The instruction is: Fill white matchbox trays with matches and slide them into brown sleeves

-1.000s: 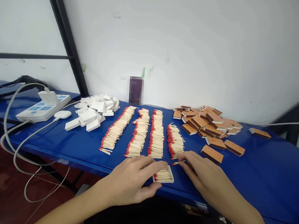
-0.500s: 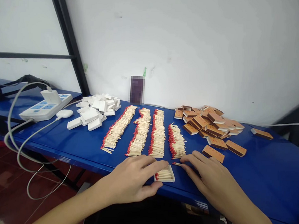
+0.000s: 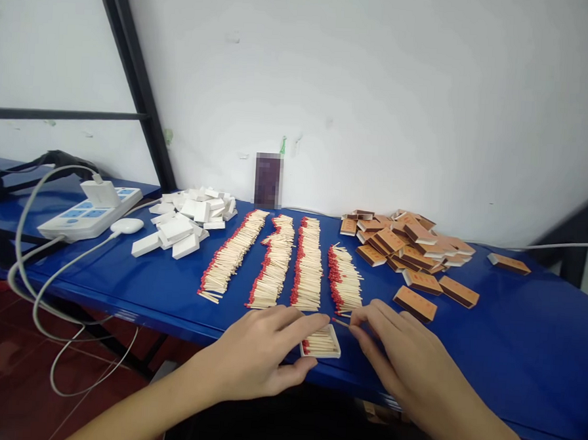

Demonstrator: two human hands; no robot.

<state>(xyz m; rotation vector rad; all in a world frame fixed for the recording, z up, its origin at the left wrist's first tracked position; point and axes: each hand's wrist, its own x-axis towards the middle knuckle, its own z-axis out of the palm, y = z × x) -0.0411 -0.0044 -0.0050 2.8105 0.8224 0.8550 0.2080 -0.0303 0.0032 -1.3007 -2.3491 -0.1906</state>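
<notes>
A small white tray [image 3: 321, 343] part-filled with red-tipped matches lies near the front edge of the blue table [image 3: 515, 323]. My left hand [image 3: 260, 353] rests on the table with thumb and forefinger pressed against the tray's left side. My right hand [image 3: 396, 347] lies just right of the tray, its fingertips pinching a single match [image 3: 340, 323] that points at the tray. Four rows of matches [image 3: 292, 259] lie just beyond both hands.
A heap of white inner trays [image 3: 188, 221] sits at the back left, a heap of orange matchbox sleeves [image 3: 411, 246] at the back right. A white power strip [image 3: 90, 212] with grey cables hangs off the left end. Black frame bars stand against the wall.
My right hand has slid the single match leftward, closer to the tray. My left hand and the tray have stayed in place.
</notes>
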